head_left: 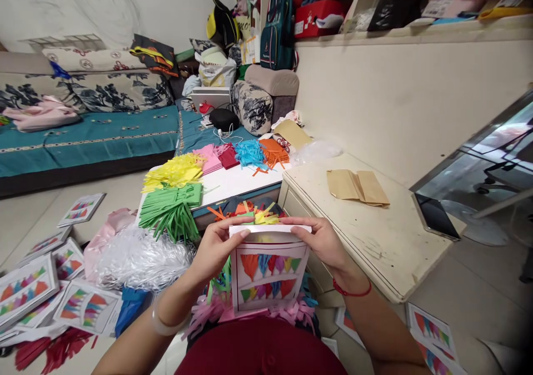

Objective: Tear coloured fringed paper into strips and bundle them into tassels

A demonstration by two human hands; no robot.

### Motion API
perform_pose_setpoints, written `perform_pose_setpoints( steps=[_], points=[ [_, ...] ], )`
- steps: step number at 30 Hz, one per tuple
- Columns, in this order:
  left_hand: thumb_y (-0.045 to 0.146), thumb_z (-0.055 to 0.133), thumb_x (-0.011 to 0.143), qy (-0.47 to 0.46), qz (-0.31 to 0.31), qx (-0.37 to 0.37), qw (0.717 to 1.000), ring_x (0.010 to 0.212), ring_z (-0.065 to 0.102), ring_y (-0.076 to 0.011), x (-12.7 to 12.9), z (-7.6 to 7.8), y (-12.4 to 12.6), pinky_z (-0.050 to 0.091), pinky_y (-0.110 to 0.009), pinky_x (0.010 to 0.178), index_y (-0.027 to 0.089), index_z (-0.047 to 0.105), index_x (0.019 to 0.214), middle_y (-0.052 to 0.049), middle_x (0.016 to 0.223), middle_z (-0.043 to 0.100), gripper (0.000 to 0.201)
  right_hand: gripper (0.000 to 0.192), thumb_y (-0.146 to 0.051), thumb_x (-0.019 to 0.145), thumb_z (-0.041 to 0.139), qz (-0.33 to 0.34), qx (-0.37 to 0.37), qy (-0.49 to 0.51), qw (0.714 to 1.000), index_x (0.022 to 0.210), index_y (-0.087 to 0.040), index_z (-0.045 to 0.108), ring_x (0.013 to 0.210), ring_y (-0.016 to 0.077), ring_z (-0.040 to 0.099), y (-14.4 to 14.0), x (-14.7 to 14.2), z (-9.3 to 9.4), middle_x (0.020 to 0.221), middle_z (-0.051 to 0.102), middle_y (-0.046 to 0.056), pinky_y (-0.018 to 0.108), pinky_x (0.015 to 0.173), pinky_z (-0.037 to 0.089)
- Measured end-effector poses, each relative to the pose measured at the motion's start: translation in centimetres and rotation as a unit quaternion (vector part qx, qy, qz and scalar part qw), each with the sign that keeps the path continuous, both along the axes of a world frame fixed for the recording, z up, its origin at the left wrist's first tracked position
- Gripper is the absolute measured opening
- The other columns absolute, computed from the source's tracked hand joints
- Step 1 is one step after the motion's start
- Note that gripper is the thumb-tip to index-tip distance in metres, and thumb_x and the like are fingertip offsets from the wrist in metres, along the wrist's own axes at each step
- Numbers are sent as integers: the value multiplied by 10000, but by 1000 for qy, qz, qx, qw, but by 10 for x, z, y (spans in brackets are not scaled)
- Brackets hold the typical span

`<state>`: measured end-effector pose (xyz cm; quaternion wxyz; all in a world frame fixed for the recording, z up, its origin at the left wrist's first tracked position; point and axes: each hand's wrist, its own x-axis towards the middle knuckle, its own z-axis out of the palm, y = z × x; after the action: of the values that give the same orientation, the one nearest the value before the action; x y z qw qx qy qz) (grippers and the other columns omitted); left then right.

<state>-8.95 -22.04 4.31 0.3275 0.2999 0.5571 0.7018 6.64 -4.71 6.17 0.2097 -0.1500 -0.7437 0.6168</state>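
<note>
— Head view: what do we hold?
— Our left hand [216,247] and right hand [322,242] each keep a closed grip on the top corners of a white printed card packet with coloured paper tassels [268,269], above our lap.
— Its lie?
— Long axis upright, flap away, likely to keep the tassels in; green fringed paper [170,208] lies on the worktop [237,182] beyond.

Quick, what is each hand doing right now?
Left hand: closed on the left top corner of the printed packet.
Right hand: closed on the packet's right top corner.
</note>
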Motion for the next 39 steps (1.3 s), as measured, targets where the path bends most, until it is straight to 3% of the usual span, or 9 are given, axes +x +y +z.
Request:
perform_pose_setpoints(
  steps=[3, 9, 14, 18, 20, 23, 28, 33, 39],
  points=[
    [319, 752, 708, -5, -7, 12, 1000, 687, 640, -141, 0, 1, -2, 493, -204, 615, 184, 753, 897, -49, 828, 728, 233, 279, -403, 794, 658, 43, 4, -11, 999, 983, -216, 743, 905, 211, 685, 4, 1, 1, 1021, 724, 72, 298, 739, 557],
    [279, 767, 668, -17, -34, 29, 999, 912, 663, -226, 1, 6, -6, 508, -279, 787, 192, 758, 767, -86, 926, 739, 132, 145, -322, 814, 663, 144, -30, 88, 985, 904, -250, 751, 1050, 199, 643, 7, -1, -5, 1068, 712, 46, 385, 980, 456],
    [275, 788, 626, -44, -50, 15, 998, 895, 679, -259, 0, 8, -10, 529, -320, 762, 189, 763, 737, -109, 915, 741, 142, 313, -503, 723, 711, 236, -58, 109, 964, 869, -230, 753, 1100, 246, 617, 10, -2, -11, 1128, 686, 80, 429, 981, 439],
    [288, 799, 606, -51, -39, 4, 998, 861, 686, -262, -1, 8, -14, 544, -315, 704, 182, 761, 713, -122, 896, 739, 156, 310, -480, 747, 701, 283, -38, 124, 950, 937, -238, 742, 1145, 246, 586, 8, 0, -7, 1204, 648, 75, 426, 1015, 403],
    [284, 802, 604, -38, -20, 3, 999, 849, 685, -249, -2, 7, -16, 544, -306, 711, 182, 760, 709, -117, 885, 740, 153, 368, -488, 822, 613, 265, -48, 115, 956, 1071, -233, 702, 1200, 243, 545, 3, 2, -4, 1268, 606, 84, 432, 1047, 373],
    [277, 804, 609, -14, -4, 3, 1000, 822, 681, -223, -3, 5, -18, 538, -298, 734, 189, 761, 718, -105, 876, 741, 147, 395, -440, 891, 526, 181, -82, 90, 976, 1205, -223, 628, 1208, 225, 540, -7, 6, -5, 1245, 621, 91, 414, 1031, 406],
    [292, 779, 651, 35, -11, -1, 999, 859, 674, -225, -6, 3, -20, 531, -305, 772, 202, 764, 731, -103, 897, 742, 121, 172, -329, 834, 635, 69, -140, 122, 980, 928, -216, 724, 1047, 220, 639, -17, 9, -10, 1057, 709, 72, 395, 963, 470],
    [321, 777, 651, 45, 2, -12, 999, 852, 676, -242, -9, 4, -22, 536, -325, 767, 186, 762, 737, -122, 891, 740, 161, 319, -411, 816, 613, 122, -218, 112, 962, 1015, -181, 710, 1047, 246, 632, -19, 9, -8, 1093, 691, 116, 413, 953, 465],
    [306, 771, 669, 35, -7, 3, 999, 853, 678, -223, -10, -1, -27, 535, -294, 764, 200, 761, 741, -106, 900, 741, 129, 217, -291, 722, 647, 164, -262, 108, 945, 894, -184, 728, 1109, 272, 592, -15, 6, -8, 1098, 690, 102, 444, 981, 426]
  ],
)
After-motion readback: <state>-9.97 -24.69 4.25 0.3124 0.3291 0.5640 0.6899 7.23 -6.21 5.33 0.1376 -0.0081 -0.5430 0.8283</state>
